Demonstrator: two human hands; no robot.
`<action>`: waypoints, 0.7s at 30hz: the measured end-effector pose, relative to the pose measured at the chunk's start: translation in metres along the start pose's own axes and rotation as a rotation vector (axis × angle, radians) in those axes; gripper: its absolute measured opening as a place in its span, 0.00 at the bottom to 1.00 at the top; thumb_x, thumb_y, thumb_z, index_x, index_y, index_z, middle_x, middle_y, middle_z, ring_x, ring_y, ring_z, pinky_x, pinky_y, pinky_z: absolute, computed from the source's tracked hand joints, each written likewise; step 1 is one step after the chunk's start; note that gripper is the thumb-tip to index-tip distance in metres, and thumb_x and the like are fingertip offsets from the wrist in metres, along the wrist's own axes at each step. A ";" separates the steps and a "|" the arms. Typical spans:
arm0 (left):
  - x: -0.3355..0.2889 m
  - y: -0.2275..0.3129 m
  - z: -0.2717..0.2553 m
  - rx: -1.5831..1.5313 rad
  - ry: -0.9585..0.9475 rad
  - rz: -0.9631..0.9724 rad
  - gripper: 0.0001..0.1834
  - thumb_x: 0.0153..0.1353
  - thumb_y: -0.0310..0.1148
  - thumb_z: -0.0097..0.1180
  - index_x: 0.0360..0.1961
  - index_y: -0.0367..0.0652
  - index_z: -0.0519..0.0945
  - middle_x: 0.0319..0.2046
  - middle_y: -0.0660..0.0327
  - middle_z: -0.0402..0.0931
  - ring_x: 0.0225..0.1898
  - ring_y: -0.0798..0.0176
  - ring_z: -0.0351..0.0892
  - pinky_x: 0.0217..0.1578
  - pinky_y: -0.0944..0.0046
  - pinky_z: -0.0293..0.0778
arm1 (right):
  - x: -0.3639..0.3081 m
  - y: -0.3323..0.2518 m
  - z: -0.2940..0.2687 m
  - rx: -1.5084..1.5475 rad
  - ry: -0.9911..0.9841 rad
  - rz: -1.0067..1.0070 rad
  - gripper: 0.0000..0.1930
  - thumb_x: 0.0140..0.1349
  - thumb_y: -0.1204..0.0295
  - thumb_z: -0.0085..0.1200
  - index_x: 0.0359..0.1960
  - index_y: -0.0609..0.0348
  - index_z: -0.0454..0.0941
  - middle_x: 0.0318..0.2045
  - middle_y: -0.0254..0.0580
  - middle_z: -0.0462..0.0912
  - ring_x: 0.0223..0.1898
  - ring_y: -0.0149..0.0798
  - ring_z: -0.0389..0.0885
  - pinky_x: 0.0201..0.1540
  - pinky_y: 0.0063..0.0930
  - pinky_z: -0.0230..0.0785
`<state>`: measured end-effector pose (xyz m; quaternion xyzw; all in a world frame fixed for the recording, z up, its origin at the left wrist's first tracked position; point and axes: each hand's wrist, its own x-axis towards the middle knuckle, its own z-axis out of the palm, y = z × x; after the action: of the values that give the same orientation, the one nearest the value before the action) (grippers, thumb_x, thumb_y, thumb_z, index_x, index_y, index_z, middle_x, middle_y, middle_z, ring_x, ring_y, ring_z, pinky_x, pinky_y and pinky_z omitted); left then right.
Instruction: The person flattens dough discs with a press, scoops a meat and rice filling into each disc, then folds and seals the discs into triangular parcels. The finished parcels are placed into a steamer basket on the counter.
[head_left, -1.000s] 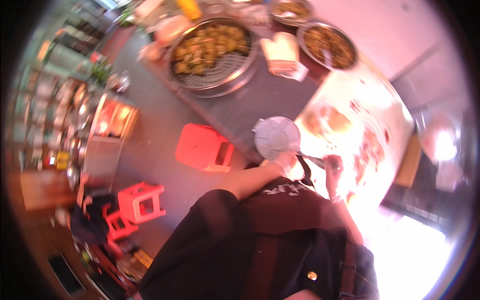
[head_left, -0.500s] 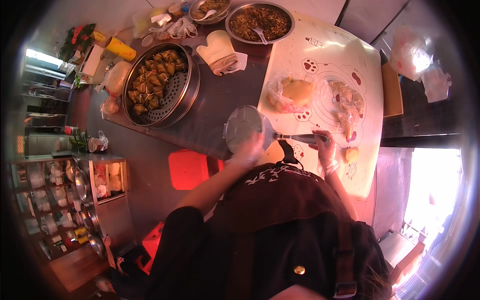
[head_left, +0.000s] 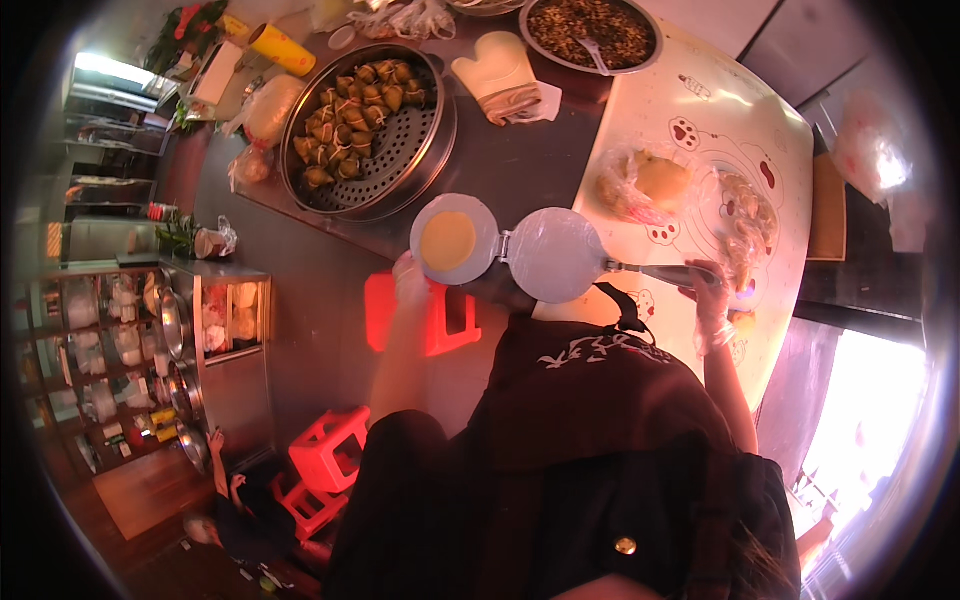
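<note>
A dough press [head_left: 556, 256] lies unfolded flat across the board's near left corner, its two round plates joined by a hinge. On its left plate is a thin round dough wrapper [head_left: 448, 241]; the right plate appears covered with clear film. My left hand [head_left: 410, 283], in a clear glove, grips the left plate's rim at its lower left. Also gloved, my right hand [head_left: 708, 305] is closed around the press handle. Beyond it, a lump of dough [head_left: 663, 181] sits in clear plastic, beside a crumpled plastic bag [head_left: 745, 230]. A small dough piece [head_left: 742, 321] lies partly behind my right hand.
A steel steamer [head_left: 425, 165] holds several leaf-wrapped dumplings on the dark table [head_left: 500, 160]. An oven mitt [head_left: 494, 70] lies behind it. A bowl of dark filling [head_left: 590, 35] with a spoon stands on the patterned board [head_left: 640, 105]. Red stools [head_left: 455, 320] are below.
The press has been opened: its upper plate now lies out to the left, showing the flat dough wrapper. My left hand moved left to that plate's rim. The whole view has shifted.
</note>
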<state>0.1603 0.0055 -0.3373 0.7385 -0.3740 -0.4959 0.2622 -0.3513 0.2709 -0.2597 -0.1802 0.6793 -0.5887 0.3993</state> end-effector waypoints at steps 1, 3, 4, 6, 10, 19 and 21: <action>0.004 -0.001 0.006 0.214 0.107 -0.040 0.19 0.62 0.24 0.51 0.54 0.38 0.78 0.45 0.52 0.83 0.44 0.55 0.84 0.44 0.58 0.80 | 0.001 -0.001 0.001 -0.019 0.024 0.017 0.09 0.66 0.76 0.55 0.47 0.53 0.79 0.49 0.38 0.84 0.45 0.34 0.84 0.39 0.28 0.83; 0.013 0.001 0.019 0.527 0.473 0.524 0.19 0.60 0.27 0.53 0.53 0.38 0.79 0.45 0.48 0.83 0.44 0.49 0.84 0.45 0.55 0.80 | 0.001 -0.004 0.003 -0.033 0.011 -0.001 0.09 0.66 0.76 0.55 0.47 0.53 0.79 0.49 0.38 0.84 0.46 0.34 0.84 0.38 0.27 0.83; 0.017 0.002 0.024 0.686 0.650 0.827 0.19 0.59 0.28 0.54 0.53 0.39 0.79 0.45 0.46 0.83 0.43 0.46 0.84 0.46 0.53 0.79 | 0.001 -0.006 0.005 -0.038 0.023 0.002 0.09 0.66 0.76 0.55 0.47 0.53 0.79 0.49 0.38 0.84 0.46 0.34 0.84 0.38 0.27 0.82; 0.033 0.017 0.034 0.459 0.364 0.652 0.20 0.59 0.32 0.58 0.52 0.38 0.80 0.43 0.48 0.84 0.43 0.48 0.84 0.47 0.55 0.78 | 0.002 -0.009 0.006 -0.051 0.013 -0.004 0.09 0.66 0.76 0.55 0.47 0.53 0.79 0.48 0.38 0.84 0.46 0.33 0.84 0.38 0.26 0.82; 0.026 0.059 0.027 0.513 -0.082 0.139 0.18 0.59 0.36 0.61 0.47 0.36 0.83 0.42 0.47 0.85 0.43 0.50 0.85 0.47 0.56 0.77 | 0.004 -0.011 0.007 -0.089 -0.003 -0.023 0.09 0.67 0.76 0.55 0.47 0.53 0.79 0.48 0.37 0.84 0.45 0.32 0.83 0.38 0.26 0.81; -0.104 0.123 0.052 0.175 -0.526 0.272 0.13 0.67 0.37 0.59 0.44 0.38 0.82 0.38 0.63 0.83 0.40 0.69 0.80 0.45 0.65 0.74 | 0.005 -0.005 0.008 -0.095 0.036 -0.018 0.08 0.66 0.75 0.56 0.47 0.55 0.79 0.47 0.37 0.85 0.44 0.31 0.84 0.38 0.26 0.81; -0.120 0.108 0.075 -0.098 -0.589 0.230 0.11 0.69 0.36 0.58 0.45 0.39 0.80 0.36 0.65 0.81 0.39 0.71 0.77 0.44 0.67 0.73 | 0.003 -0.005 0.008 -0.103 0.014 -0.052 0.09 0.66 0.75 0.56 0.47 0.55 0.79 0.46 0.36 0.85 0.44 0.31 0.83 0.39 0.26 0.81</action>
<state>0.0314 0.0385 -0.2188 0.5027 -0.4905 -0.6728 0.2323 -0.3487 0.2619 -0.2557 -0.2137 0.7067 -0.5644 0.3693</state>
